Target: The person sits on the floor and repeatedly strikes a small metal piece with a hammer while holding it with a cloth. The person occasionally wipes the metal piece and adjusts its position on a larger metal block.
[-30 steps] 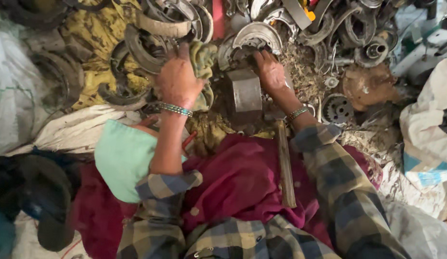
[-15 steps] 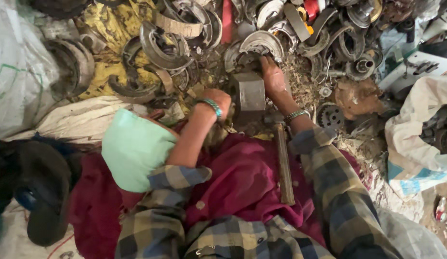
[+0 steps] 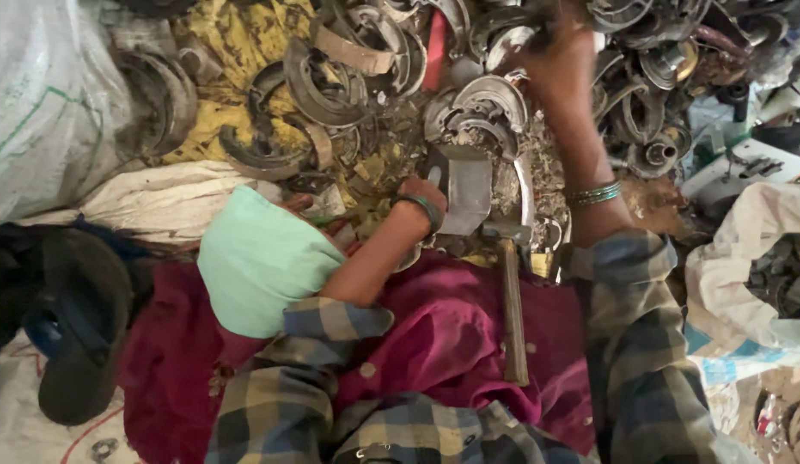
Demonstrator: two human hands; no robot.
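My left hand (image 3: pixel 420 196) is bent down at the wrist against the left edge of a grey metal block (image 3: pixel 465 189), with its fingers curled around that edge. A green bangle sits on the wrist. My right hand (image 3: pixel 561 62) is stretched far up into a heap of curved metal brake shoes (image 3: pixel 490 101). It is blurred by motion and its fingers are hard to make out. A hammer (image 3: pixel 512 309) with a wooden handle lies on my maroon lap, its head just below the block.
More worn brake shoes (image 3: pixel 284 120) lie on yellow cloth at upper left. A white sack (image 3: pixel 48 112) stands at the left. A mint-green cloth (image 3: pixel 258 262) covers my left knee. A black sandal (image 3: pixel 78 331) is at lower left. Round metal parts (image 3: pixel 662 146) and another sack (image 3: pixel 744 292) are on the right.
My right hand has left the block and swung up and right into the heap of parts. My left hand has settled lower against the block's left edge.
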